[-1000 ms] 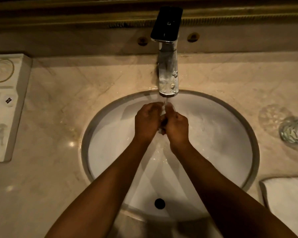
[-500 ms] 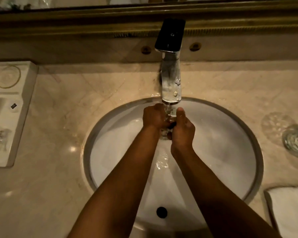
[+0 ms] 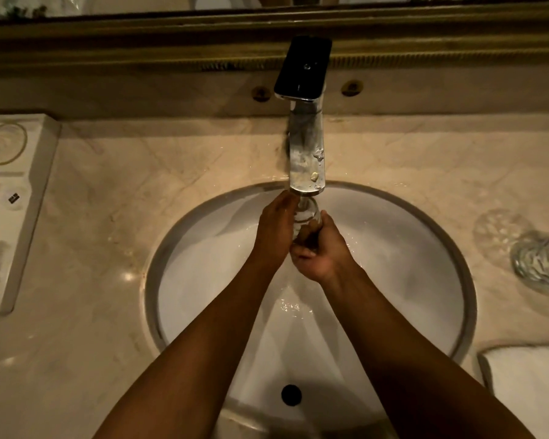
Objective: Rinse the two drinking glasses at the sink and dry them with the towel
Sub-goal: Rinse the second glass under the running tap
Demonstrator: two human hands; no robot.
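Item 1: drinking glass, clasped between left hand and right hand, both closed around it, directly beneath the faucet spout over the basin, judged for rinsing. Item 2: second glass is laid on the marble counter at right, near the white towel, judged ready for drying.

Glass under faucet over sink; second glass right, towel nearer.

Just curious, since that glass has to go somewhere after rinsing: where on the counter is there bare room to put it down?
The widest bare patch of counter lies between the white tray and the sink rim. The strip behind the basin either side of the faucet is also free. The right side is crowded: the second glass and the towel sit there.
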